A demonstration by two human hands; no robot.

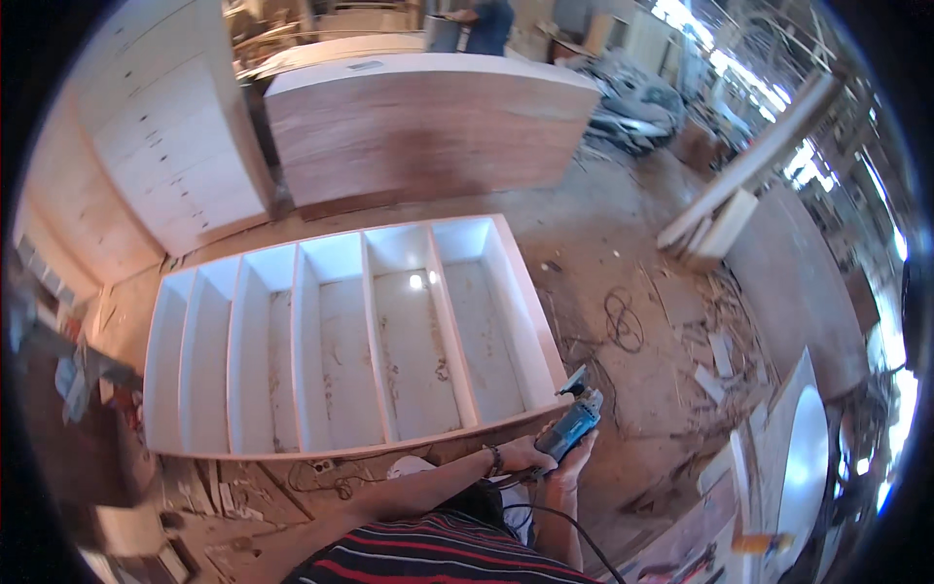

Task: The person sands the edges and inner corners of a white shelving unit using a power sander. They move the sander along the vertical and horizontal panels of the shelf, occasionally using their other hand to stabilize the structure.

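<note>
A teal angle grinder (574, 428) with a dark cord is held in front of me. My left hand (528, 455), with a bracelet at the wrist, is closed on the rear of its body. My right hand (569, 462) grips it from below on the right, its fingers partly hidden behind the tool. The disc end (572, 382) is tilted up beside the near right corner of a white shelf unit (530, 311). Whether the disc touches the corner I cannot tell. The unit lies on its back on the floor, divided into several compartments with dust inside.
Beyond stands a reddish wood panel box (428, 131), with another person (489, 24) behind it. Tall pale panels (165, 127) are at the left. Loose cable (623, 321) and wood scraps (715, 375) lie on the floor at right, near a leaning post (749, 156).
</note>
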